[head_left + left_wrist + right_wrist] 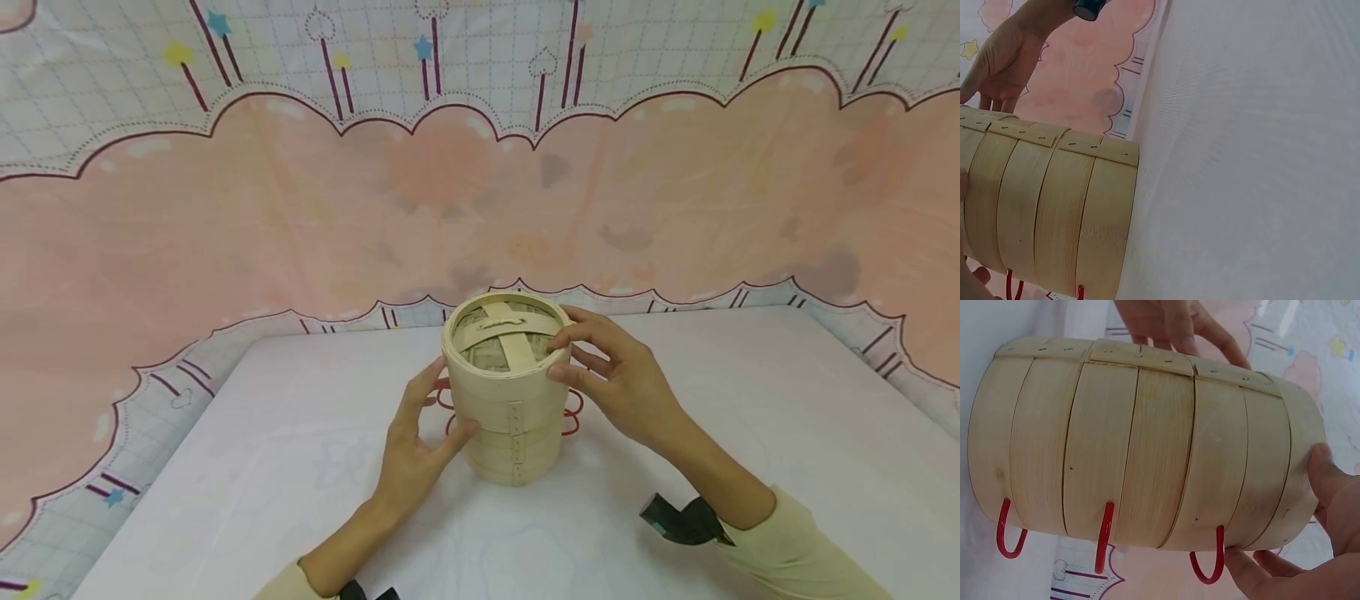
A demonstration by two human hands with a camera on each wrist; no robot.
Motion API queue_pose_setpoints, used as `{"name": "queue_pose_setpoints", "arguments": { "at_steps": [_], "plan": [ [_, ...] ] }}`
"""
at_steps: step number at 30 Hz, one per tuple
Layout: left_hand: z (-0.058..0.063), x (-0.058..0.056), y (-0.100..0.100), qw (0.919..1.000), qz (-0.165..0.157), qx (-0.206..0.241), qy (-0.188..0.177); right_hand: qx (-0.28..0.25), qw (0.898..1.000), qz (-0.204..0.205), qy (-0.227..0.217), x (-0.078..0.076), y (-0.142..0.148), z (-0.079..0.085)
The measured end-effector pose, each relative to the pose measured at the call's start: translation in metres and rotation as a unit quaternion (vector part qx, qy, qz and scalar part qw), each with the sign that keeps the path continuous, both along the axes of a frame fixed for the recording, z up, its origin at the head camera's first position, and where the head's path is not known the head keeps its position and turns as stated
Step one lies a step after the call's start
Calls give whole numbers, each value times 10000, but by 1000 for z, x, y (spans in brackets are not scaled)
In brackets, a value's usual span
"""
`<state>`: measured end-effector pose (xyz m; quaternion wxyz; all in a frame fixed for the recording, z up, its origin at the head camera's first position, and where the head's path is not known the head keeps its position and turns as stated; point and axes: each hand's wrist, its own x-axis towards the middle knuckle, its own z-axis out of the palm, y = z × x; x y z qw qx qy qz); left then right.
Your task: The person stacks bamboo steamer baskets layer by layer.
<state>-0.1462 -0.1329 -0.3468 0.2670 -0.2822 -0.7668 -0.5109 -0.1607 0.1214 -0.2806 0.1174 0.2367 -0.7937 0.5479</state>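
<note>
A round bamboo steamer [498, 417] stands upright on the white table, stacked in tiers under a lid [517, 350] with crossed strips and a small loop handle. Red loops [1104, 537] stick out from its sides. My left hand [412, 450] holds the steamer's left side, thumb at the front and fingers round behind. On the opposite side my right hand [626, 379] grips the lid at its rim, thumb on the outer wall and one finger over the top edge. The right wrist view shows its thumb [1329, 465] against the lid. The lid sits on the stack.
The white tabletop [315, 467] spreads all round the steamer. Behind it hangs a pink and white patterned cloth [300, 225], which also borders the table's sides. A black wrist device [682, 518] sits at the right sleeve.
</note>
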Motion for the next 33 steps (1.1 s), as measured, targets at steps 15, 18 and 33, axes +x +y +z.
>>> {"name": "queue_pose_setpoints", "arguments": {
  "at_steps": [15,18,33],
  "plan": [
    [6,3,-1,9999,81,-68,-68,-29,9998,-97,178,0,-5,1],
    [-5,-4,-4,9999,76,-53,-108,-43,9998,-92,168,-1,-4,1],
    [-16,-8,-12,9998,152,77,-51,213,9997,112,33,0,0,0]
  ]
}}
